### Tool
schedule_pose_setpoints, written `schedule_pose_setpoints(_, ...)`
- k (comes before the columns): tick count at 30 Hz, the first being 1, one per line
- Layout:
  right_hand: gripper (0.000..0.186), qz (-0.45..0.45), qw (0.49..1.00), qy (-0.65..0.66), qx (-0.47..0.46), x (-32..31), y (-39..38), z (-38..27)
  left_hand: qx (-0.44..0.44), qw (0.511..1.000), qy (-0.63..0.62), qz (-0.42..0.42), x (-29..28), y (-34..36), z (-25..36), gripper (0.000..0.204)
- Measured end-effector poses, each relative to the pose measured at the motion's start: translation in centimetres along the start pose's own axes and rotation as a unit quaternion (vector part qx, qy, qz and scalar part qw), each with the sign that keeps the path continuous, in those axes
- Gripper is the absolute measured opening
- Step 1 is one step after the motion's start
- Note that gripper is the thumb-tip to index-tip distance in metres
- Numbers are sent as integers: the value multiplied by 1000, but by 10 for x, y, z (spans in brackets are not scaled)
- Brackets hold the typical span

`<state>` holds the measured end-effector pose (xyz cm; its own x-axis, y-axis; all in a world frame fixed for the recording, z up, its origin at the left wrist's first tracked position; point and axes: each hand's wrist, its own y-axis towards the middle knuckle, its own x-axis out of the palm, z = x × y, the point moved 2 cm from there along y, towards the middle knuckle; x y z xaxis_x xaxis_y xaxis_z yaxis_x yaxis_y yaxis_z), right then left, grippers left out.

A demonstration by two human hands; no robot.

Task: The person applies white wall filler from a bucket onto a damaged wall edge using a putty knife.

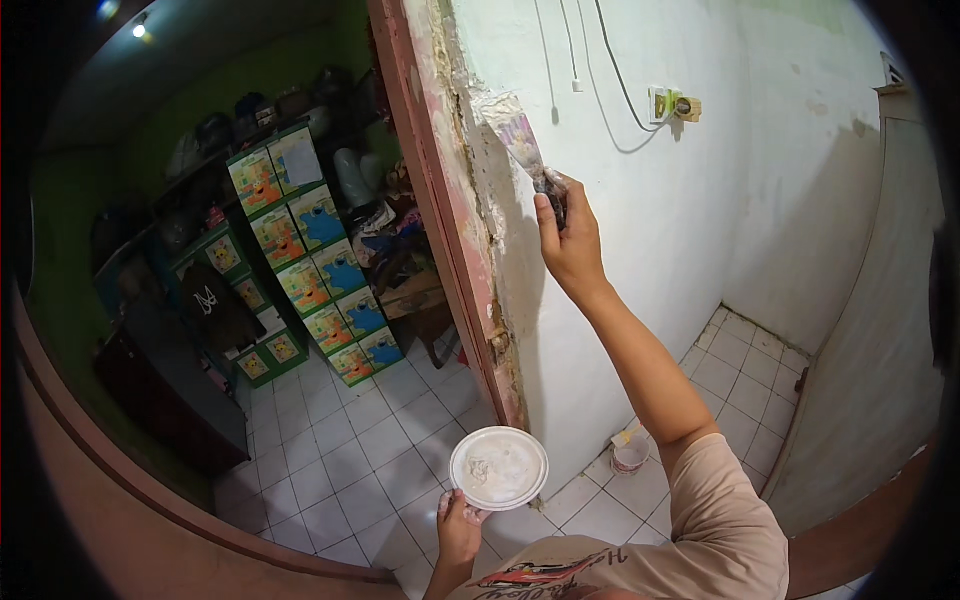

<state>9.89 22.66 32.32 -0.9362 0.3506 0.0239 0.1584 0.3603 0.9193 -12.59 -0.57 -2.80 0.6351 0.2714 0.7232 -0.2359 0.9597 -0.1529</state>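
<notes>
My right hand (570,235) is closed around the dark handle of a putty knife (520,145). The knife's wide, smeared blade lies against the upper wall edge, where white filler (497,106) sits at its tip. Rough, chipped plaster (490,200) runs down this edge beside a pinkish-red door frame (440,190). Low in front of me, my left hand (459,527) grips the rim of a round white lid (500,468). A small lump of white filler (480,470) and thin smears lie on the lid.
A wall socket with a plug (675,106) and hanging cables are right of the knife. On the tiled floor (600,520) stands a small white tub (629,455). Through the doorway are a colourful drawer cabinet (320,250), a dark cabinet (170,370) and piled belongings. A pale door (860,300) stands at right.
</notes>
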Motion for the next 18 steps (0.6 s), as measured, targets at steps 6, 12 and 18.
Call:
schedule_pose_setpoints(6, 29, 8, 1000, -9, -7, 16, 13, 0, -5, 1000, 1, 9, -8, 7, -4, 16)
schedule_pose_setpoints(12, 27, 28, 996, -76, -44, 23, 10, 4, -3, 1000, 1, 11, -10, 8, -6, 15)
schedule_pose_setpoints(18, 26, 21, 996, -79, -31, 13, -7, 8, -7, 1000, -6, 22, -8, 6, -11, 15)
